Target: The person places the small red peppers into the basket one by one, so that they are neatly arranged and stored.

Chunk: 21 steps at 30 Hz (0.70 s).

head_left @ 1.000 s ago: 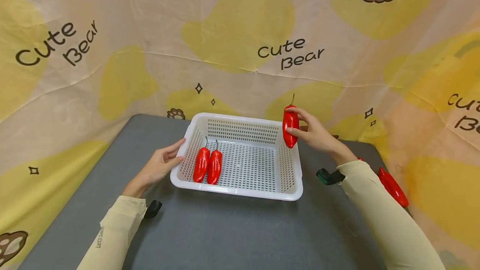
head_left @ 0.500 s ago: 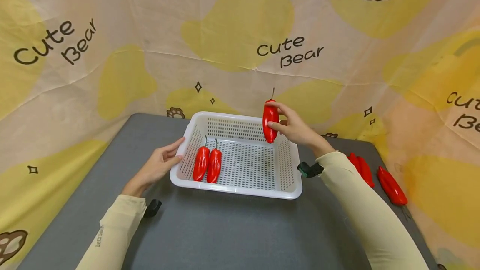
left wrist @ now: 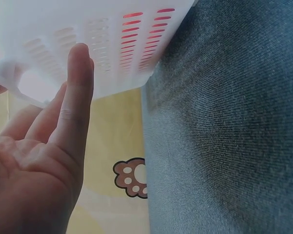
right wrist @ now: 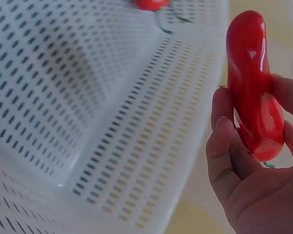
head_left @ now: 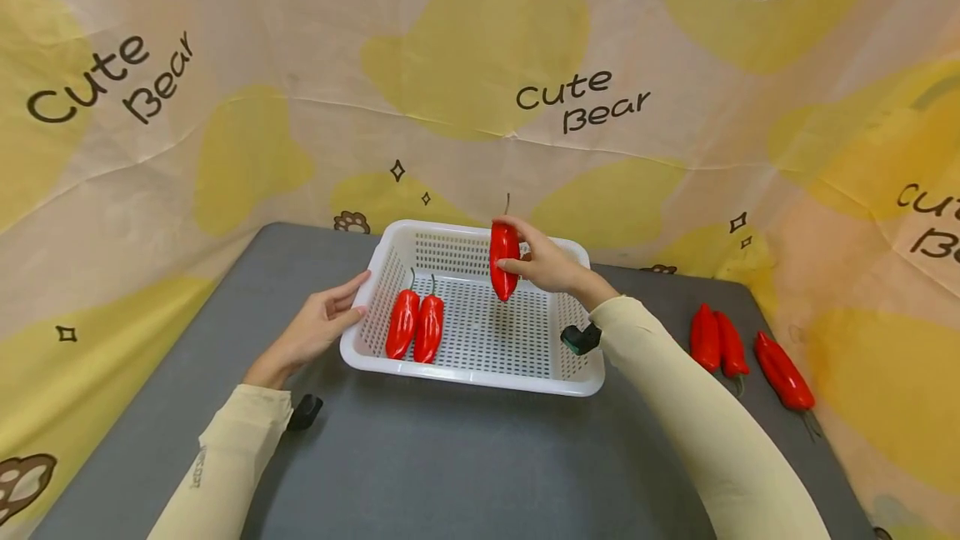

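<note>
In the head view, my right hand (head_left: 551, 263) holds a glossy red chili pepper (head_left: 505, 262) upright over the middle of a white plastic basket (head_left: 472, 379), its stem pointing up. Thumb and fingers pinch the pepper from both sides in the right wrist view. Two more red peppers (head_left: 429, 329) lie side by side at the left inside the basket. My left hand (head_left: 315, 327) holds the basket's left rim, with thumb and fingertips at the edge. The left wrist view shows a long finger (left wrist: 77, 92) stretched along the slotted outer wall.
Three red peppers (head_left: 783, 372) lie on the grey table (head_left: 450, 465) to the right, two of them close together. A patterned yellow and cream cloth (head_left: 450, 65) hangs behind the table and along its sides.
My right hand has carried its pepper leftward from the basket's right rim to over its middle. The peppers on the right have come into full view. My left hand stays at the rim.
</note>
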Tool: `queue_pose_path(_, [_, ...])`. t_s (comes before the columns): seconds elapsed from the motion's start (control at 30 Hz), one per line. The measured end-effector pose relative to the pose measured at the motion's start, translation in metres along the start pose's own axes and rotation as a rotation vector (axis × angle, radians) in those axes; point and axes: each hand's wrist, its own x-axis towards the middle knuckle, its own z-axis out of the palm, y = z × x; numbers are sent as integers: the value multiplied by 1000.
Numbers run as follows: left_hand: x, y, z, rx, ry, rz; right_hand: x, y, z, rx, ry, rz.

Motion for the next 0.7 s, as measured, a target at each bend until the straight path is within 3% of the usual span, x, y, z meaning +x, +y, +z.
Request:
queue_pose_path(0.47, [1, 0, -2, 3, -2, 4, 25, -9, 33, -162, -153, 80])
queue_pose_path(0.7, [2, 1, -2, 0, -15, -10, 26, -2, 47, -306, -321, 114])
